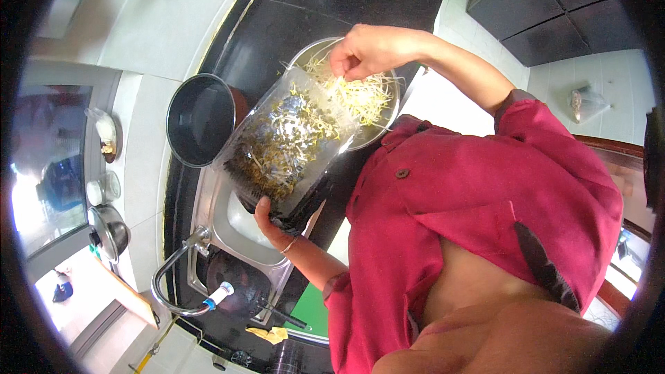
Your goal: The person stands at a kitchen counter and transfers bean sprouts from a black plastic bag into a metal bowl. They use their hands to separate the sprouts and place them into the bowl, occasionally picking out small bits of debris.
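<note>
My left hand [273, 226] holds the near end of a clear plastic bag of sprouts [280, 150], its thumb on top and its other fingers mostly hidden beneath. Dark material fills that end of the bag; green leaves and pale stems show through the film. The bag's other end rests over a round metal bowl [396, 106] heaped with loose pale sprouts [369, 98]. Above the heap, my right hand [350, 62] has its fingertips pinched together on some sprouts; what lies behind the curled fingers is hidden.
A dark, empty-looking pot [200, 119] stands beside the bag. Below the bag are a steel sink [249, 244] and a curved faucet [166, 275]. A green board [311, 311] and yellow cloth [267, 333] lie farther along. A lidded pot [110, 234] and glass jar [105, 188] stand on the window ledge.
</note>
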Motion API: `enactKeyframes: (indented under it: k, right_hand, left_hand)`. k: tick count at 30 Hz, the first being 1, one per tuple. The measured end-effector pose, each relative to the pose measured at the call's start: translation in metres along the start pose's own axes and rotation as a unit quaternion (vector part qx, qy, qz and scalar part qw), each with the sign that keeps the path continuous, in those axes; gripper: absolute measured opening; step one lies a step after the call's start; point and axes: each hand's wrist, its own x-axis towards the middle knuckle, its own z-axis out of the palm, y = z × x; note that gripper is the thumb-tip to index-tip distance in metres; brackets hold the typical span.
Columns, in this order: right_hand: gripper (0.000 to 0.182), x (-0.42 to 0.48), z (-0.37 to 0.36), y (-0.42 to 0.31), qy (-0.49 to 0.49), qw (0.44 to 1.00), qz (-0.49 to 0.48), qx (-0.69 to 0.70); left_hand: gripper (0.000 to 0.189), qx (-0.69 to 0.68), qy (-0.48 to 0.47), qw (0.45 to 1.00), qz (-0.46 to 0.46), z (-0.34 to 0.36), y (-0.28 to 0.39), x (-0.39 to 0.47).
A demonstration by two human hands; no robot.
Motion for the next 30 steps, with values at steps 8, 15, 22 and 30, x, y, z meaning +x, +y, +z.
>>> enactKeyframes:
  k: [8, 15, 22, 30]
  right_hand:
    - [0.009, 0.007, 0.031, -0.025, 0.097, 0.983, -0.108, -0.115]
    - [0.009, 0.035, 0.090, -0.028, 0.025, 0.957, -0.085, -0.277]
    - [0.008, 0.040, 0.087, -0.028, 0.006, 0.976, -0.083, -0.201]
    - [0.010, 0.034, 0.060, -0.034, -0.044, 0.994, -0.104, 0.007]
  left_hand:
    - [0.058, -0.014, -0.011, 1.000, -0.007, 0.002, -0.002, 0.002]
    - [0.057, 0.007, -0.049, 0.999, -0.015, 0.001, -0.002, 0.006]
    - [0.055, -0.001, -0.014, 1.000, 0.003, -0.001, -0.007, 0.007]
    - [0.051, 0.001, -0.029, 0.999, -0.015, -0.005, -0.007, 0.011]
